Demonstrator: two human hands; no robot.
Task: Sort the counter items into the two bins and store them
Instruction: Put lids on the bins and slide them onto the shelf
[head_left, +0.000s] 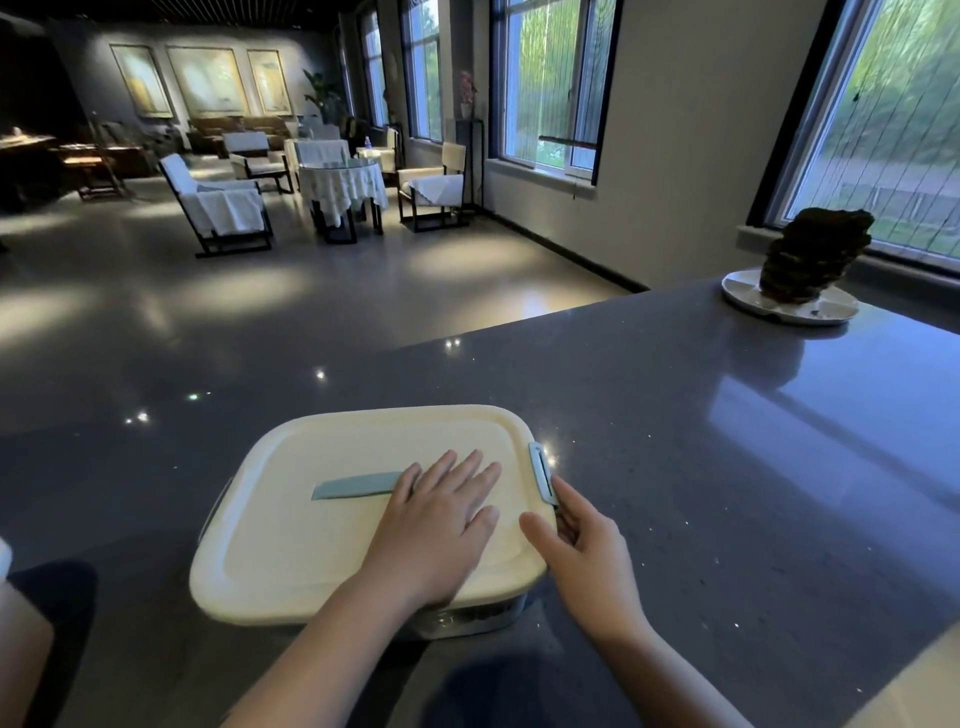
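One lidded bin (332, 525) occupies the near part of the dark counter (727, 467), its cream lid (291, 519) seated flat and carrying a pale blue handle strip (353, 487) across the middle. At the far left edge of the view a pale object is only partly visible and cannot be identified; a second bin is not in sight. The left hand (441, 525) lies on the lid with fingers straight and spread, palm down, covering the right end of the strip: it presses and grips nothing. To its right, the right hand (576, 540) meets the bin's right side, thumb on the lid's rim and fingers curled beside and below the blue side latch (541, 472), which stands raised; whether the fingers actually pinch the latch is unclear, as they are partly hidden by the rim. Farther right and well apart, a dark rock-like ornament (813, 254) stands on a white plate (748, 301).

The step in hand appears to be fastening the lid. It is done well by keeping downward pressure near the latched side so the rim stays seated, then folding the latch down over the bin's edge until it catches, with the opposite side checked afterwards.
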